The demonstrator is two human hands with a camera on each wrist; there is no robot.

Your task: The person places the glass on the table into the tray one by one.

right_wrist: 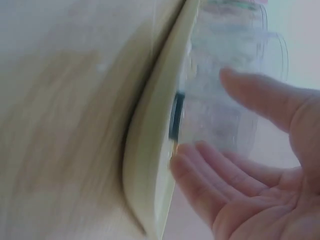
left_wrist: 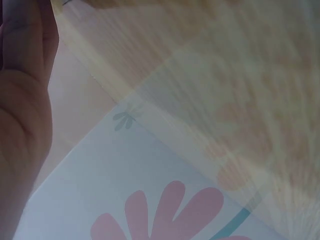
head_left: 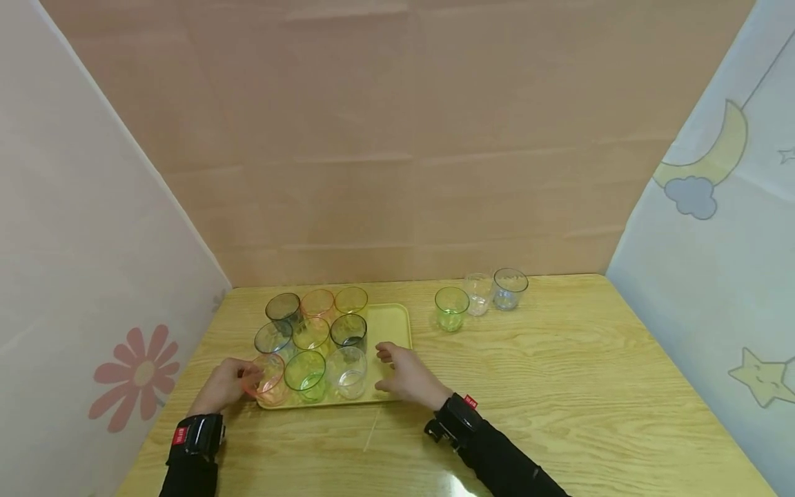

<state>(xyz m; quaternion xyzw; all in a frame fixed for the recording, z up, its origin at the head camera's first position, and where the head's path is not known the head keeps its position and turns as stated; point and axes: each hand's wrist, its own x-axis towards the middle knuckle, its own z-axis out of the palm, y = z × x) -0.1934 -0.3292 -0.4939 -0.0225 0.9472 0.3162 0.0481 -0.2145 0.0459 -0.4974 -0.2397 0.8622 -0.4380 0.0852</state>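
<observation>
In the head view, my left hand (head_left: 225, 384) is at the left side of a pinkish-orange glass (head_left: 271, 381) on the front left corner of a yellow tray (head_left: 390, 326). Its fingers reach the glass and partly show through it; in the left wrist view, the hand (left_wrist: 22, 100) shows fairly straight fingers. My right hand (head_left: 408, 375) is at the tray's right side, thumb and fingers spread apart, facing a clear glass (head_left: 348, 373). Beside that stands a green glass (head_left: 306, 377). Behind them are a bluish glass (head_left: 273, 340), a yellow glass (head_left: 312, 335) and a dark glass (head_left: 349, 333).
The tray's back row has a dark glass (head_left: 283, 308), a pink glass (head_left: 318, 304) and a yellow glass (head_left: 351, 301). Off the tray, at the back right, stand a green glass (head_left: 451, 310), a clear glass (head_left: 478, 295) and a bluish glass (head_left: 509, 290). Papered walls enclose the wooden table (head_left: 528, 386).
</observation>
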